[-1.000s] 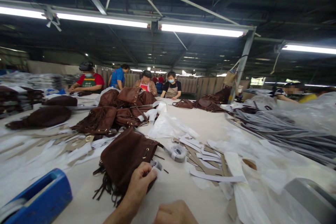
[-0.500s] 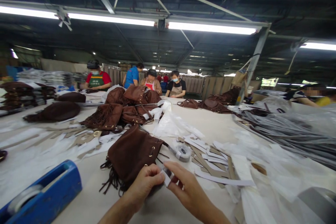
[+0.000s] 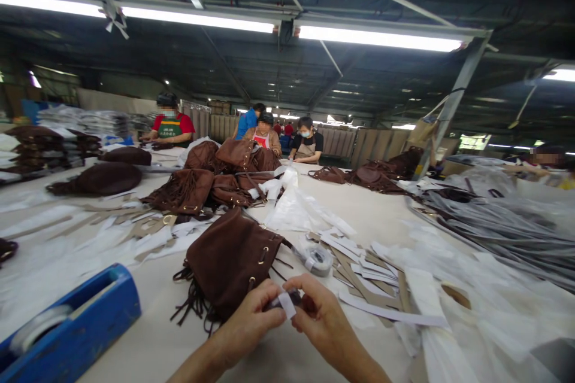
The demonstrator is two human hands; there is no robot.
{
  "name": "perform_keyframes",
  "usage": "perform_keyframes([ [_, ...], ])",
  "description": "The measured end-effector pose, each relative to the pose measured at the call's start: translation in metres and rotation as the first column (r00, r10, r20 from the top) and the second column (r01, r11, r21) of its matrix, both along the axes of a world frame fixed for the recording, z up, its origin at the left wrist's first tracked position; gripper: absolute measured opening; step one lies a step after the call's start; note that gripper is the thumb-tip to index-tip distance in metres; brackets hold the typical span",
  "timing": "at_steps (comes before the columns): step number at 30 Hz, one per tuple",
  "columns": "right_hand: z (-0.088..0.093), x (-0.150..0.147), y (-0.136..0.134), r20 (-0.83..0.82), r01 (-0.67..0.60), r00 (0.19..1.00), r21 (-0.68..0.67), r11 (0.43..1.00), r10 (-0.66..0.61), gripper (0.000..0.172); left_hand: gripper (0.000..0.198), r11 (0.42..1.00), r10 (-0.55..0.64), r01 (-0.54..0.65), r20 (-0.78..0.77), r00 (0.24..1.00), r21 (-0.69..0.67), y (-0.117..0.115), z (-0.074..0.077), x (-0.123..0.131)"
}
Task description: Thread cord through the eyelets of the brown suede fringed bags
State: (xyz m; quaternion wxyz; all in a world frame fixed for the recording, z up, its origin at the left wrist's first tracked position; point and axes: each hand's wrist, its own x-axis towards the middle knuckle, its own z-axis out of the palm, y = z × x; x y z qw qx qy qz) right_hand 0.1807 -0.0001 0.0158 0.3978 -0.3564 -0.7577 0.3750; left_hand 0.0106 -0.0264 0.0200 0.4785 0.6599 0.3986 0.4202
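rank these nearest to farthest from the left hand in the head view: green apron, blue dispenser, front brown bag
1. Front brown bag: just beyond the left hand, slightly to its left.
2. Blue dispenser: off to the left, on the near side of the table.
3. Green apron: far left, on a person across the table.

Fringed bag (image 3: 236, 260): dark brown, matt, leather-like; fittings (image 3: 264, 255) of shiny gold-toned metal. White slip (image 3: 287, 306) in the fingers (image 3: 312, 290), near the bag's lower right: smooth, paper-like. Right of the bag: flat, matt paper strips (image 3: 368, 275). Left of the bag: smooth blue dispenser (image 3: 96, 317), plastic or painted metal undetermined. Beyond the bag: creased, translucent plastic sheeting (image 3: 294, 206). Beneath the bag: pale, matt desk (image 3: 377, 206).
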Motion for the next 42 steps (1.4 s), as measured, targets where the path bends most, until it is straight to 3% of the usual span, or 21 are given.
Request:
perform_keyframes([
  [5, 0.002, 0.002, -0.002, -0.024, -0.025, 0.999, -0.111, 0.994, 0.023, 0.021, 0.022, 1.000, -0.014, 0.015, -0.072, 0.997, 0.007, -0.001, -0.002, 0.001],
  [8, 0.001, 0.001, -0.001, -0.036, -0.016, 0.999, -0.164, 0.986, 0.010, 0.025, 0.018, 0.999, -0.032, 0.034, -0.066, 0.997, 0.025, -0.001, -0.003, 0.002],
  [14, -0.004, 0.000, 0.001, -0.043, 0.007, 0.999, -0.206, 0.979, -0.016, 0.035, 0.035, 1.000, 0.005, -0.004, -0.117, 0.993, 0.002, 0.001, -0.003, 0.007],
  [18, 0.005, 0.009, 0.000, 0.146, -0.027, 0.989, 0.024, 0.999, 0.023, 0.027, 0.032, 0.995, 0.097, -0.095, -0.181, 0.979, 0.021, 0.002, -0.008, 0.012],
  [21, 0.015, 0.013, 0.001, 0.280, -0.093, 0.960, 0.231, 0.969, 0.025, 0.014, 0.028, 0.992, 0.123, -0.110, -0.260, 0.958, 0.067, 0.001, -0.013, 0.016],
  [24, 0.016, 0.012, 0.002, 0.352, -0.102, 0.936, 0.343, 0.934, -0.027, 0.020, 0.024, 0.988, 0.151, -0.130, -0.329, 0.932, 0.086, 0.001, -0.015, 0.018],
  [33, -0.021, 0.018, -0.004, 0.207, -0.136, 0.977, 0.456, 0.880, 0.043, 0.020, 0.023, 0.990, 0.138, -0.118, -0.491, 0.860, 0.072, 0.000, -0.015, 0.022],
  [38, -0.025, 0.032, -0.005, 0.342, -0.309, 0.930, 0.537, 0.785, 0.133, 0.020, 0.019, 0.992, 0.125, -0.095, -0.544, 0.830, 0.083, 0.000, -0.018, 0.023],
  [42, -0.027, 0.037, -0.006, 0.426, -0.357, 0.900, 0.606, 0.711, 0.089, 0.021, 0.018, 0.999, 0.041, -0.015, -0.569, 0.821, 0.050, 0.000, -0.014, 0.021],
])
